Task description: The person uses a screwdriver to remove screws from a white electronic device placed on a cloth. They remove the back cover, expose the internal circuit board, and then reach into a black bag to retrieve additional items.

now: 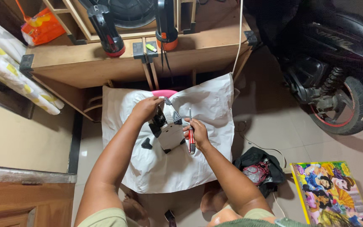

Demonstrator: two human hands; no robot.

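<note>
2 hands on a small appliance, opened up on white paper

We steady the white-and-black appliance (167, 128) at its top with our left hand (147, 109), fingers closed over it; our right hand (198, 132) is wrapped around a red-handled screwdriver (190, 133), tip upward. Better, we judge, to brace the body against the white paper (169, 168) and watch the loose black part (146, 143).

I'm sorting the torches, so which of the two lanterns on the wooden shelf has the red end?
The left lantern, leaning at a slant, has the red end; the right lantern stands straighter and ends in orange.
</note>
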